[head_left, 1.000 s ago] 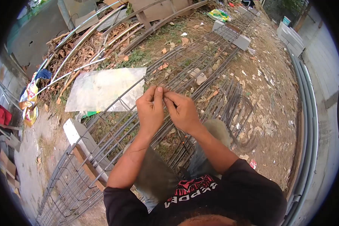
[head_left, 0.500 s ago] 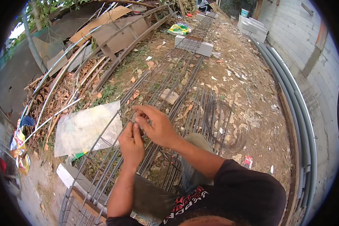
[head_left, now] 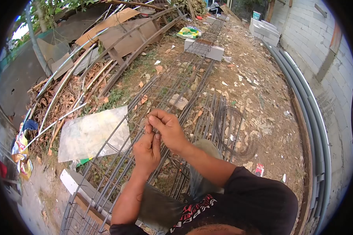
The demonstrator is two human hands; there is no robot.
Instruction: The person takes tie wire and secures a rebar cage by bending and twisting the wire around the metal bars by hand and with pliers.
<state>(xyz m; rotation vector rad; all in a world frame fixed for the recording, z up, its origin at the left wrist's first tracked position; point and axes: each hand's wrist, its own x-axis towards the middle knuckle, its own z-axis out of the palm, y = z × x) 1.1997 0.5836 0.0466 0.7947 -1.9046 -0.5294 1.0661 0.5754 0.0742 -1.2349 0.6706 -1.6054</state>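
Both of my hands meet above the long steel rebar cage (head_left: pixel 113 145), which runs away from me over the ground. My left hand (head_left: pixel 146 150) has its thumb and fingers pressed together, and what they pinch is too small to make out. Touching it from above right, my right hand (head_left: pixel 166 129) is also closed in a pinch, its thumb against the curled index finger. Anything between its fingertips is hidden. Loose steel bars (head_left: pixel 210 121) lie on the ground to the right of my hands.
A whitish sheet (head_left: pixel 92 135) lies left of the cage. White blocks (head_left: pixel 204 49) support the cage farther off. Long grey pipes (head_left: pixel 310 113) run beside the block wall (head_left: pixel 302 31) at right. Planks and boards (head_left: pixel 125 37) are piled at upper left.
My left hand has moved right and slightly down. My right hand has shifted a little right, its fingers now more curled, and the two hands are closer together.
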